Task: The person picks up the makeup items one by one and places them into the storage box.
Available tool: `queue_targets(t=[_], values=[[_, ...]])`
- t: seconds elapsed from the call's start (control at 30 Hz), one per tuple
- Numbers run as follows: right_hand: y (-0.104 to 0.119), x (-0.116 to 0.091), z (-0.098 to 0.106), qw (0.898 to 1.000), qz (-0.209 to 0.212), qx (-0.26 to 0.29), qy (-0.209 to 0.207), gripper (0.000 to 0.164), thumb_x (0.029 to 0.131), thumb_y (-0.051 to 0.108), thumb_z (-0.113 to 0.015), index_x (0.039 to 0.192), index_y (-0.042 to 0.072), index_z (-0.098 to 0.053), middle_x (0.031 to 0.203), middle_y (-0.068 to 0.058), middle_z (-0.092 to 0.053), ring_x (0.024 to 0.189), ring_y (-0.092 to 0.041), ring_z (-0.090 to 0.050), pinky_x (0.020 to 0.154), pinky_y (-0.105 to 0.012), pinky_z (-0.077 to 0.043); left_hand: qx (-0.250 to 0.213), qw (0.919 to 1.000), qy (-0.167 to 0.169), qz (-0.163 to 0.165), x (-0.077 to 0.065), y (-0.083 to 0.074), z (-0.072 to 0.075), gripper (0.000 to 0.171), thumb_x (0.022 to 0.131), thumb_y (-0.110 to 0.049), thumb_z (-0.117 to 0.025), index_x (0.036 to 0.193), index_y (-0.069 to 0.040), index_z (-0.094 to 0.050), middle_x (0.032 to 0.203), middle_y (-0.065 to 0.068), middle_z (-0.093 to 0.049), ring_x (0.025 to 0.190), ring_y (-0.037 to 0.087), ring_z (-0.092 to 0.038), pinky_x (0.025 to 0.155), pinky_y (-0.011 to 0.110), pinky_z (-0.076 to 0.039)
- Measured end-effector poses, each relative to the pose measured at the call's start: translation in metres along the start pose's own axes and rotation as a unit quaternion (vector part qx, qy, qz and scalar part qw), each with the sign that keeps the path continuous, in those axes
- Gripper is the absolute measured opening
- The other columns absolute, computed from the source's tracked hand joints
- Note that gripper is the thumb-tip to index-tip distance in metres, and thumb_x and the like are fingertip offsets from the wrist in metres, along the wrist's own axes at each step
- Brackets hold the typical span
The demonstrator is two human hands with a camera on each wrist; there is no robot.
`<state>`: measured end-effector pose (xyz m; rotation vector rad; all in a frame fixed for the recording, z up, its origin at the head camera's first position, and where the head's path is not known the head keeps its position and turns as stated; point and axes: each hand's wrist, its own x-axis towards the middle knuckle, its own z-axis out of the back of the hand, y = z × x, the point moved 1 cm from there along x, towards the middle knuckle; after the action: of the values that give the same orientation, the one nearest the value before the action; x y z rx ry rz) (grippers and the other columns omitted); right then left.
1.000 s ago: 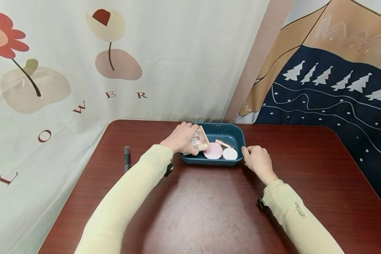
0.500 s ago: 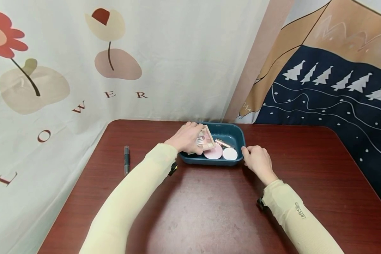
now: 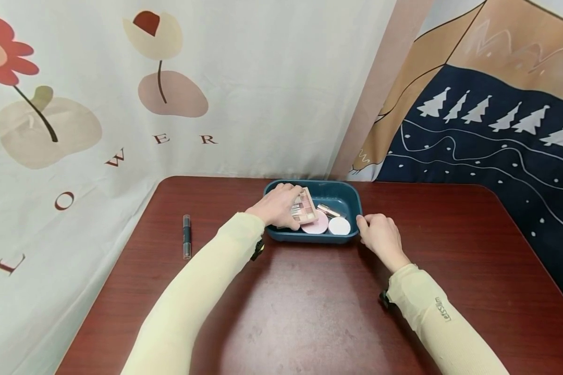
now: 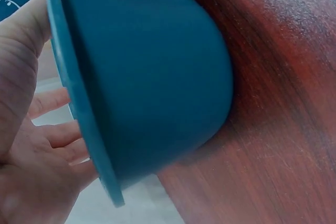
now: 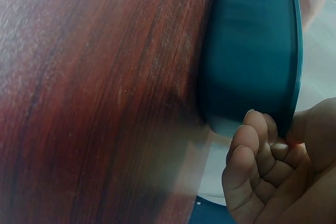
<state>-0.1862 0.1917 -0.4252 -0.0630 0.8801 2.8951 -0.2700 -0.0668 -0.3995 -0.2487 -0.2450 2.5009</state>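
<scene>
Oblong teal plastic tray (image 3: 311, 238), one, with rounded corners and a turned rim, set at the far edge of a reddish-brown wood-grain desk (image 3: 309, 307); landmark for all places below. Eyeshadow palette (image 3: 306, 207), one, pans in pinks and browns, in the left part of the tray, lying at a slant; it overlaps the compact beside it in the head view, though whether the two touch cannot be told. Left hand (image 3: 277, 204), reaching over the tray's left end, pinching the palette between the fingers at its far side and the thumb at its near side. Round pink compact (image 3: 316, 224), one, in the tray's front middle. Round white case (image 3: 339, 226), one, smaller, just right of the compact, near the tray's front right corner. Slim metallic tube (image 3: 329, 211), one, lipstick-like, lying aslant in the tray behind the two round pieces. Right hand (image 3: 380, 234), at the tray's right end, gripping the rim near the front corner, thumb at the top and fingers curled against the outer wall. Dark double-ended pen (image 3: 186, 237), one, well left of the tray. Flower-printed curtain (image 3: 262, 88), behind and left of the tray; navy-and-tan cloth with white trees (image 3: 478, 130), behind and right.
</scene>
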Motion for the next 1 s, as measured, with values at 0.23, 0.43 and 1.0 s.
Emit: queue_targets(t=[0.23,0.43,1.0], values=[[0.0018,0.0003,0.0012,1.000,-0.004,-0.004,0.005,0.044,0.108,0.029,-0.048,0.083,0.006,-0.076,0.060,-0.001,-0.066,0.064,-0.018,-0.064,0.064,-0.036,-0.045,-0.008,0.9998,0.019,0.006,0.0003,0.0026,-0.0012,0.092,0.079,-0.034,-0.084,0.154,-0.005,-0.040,0.148,0.016,-0.050,0.135,0.031,-0.046,0.115,0.042,-0.039],[0.0020,-0.0002,0.0013,1.000,-0.001,-0.007,0.002,0.044,0.108,0.029,-0.048,0.082,0.007,-0.076,0.059,0.000,-0.066,0.063,-0.018,-0.064,0.064,-0.036,-0.045,-0.027,0.9992,0.028,0.014,0.0019,0.0040,-0.0040,0.094,0.079,-0.032,-0.086,0.156,-0.006,-0.038,0.150,0.017,-0.047,0.135,0.030,-0.047,0.113,0.043,-0.042],[0.0005,0.0002,0.0000,1.000,-0.003,0.005,0.005,0.043,0.107,0.029,-0.048,0.086,0.006,-0.077,0.059,-0.001,-0.066,0.059,-0.016,-0.063,0.063,-0.035,-0.045,-0.044,0.9973,0.049,0.033,0.0043,0.0025,-0.0091,0.099,0.080,-0.027,-0.089,0.160,-0.013,-0.032,0.157,0.013,-0.041,0.138,0.028,-0.045,0.113,0.045,-0.043]])
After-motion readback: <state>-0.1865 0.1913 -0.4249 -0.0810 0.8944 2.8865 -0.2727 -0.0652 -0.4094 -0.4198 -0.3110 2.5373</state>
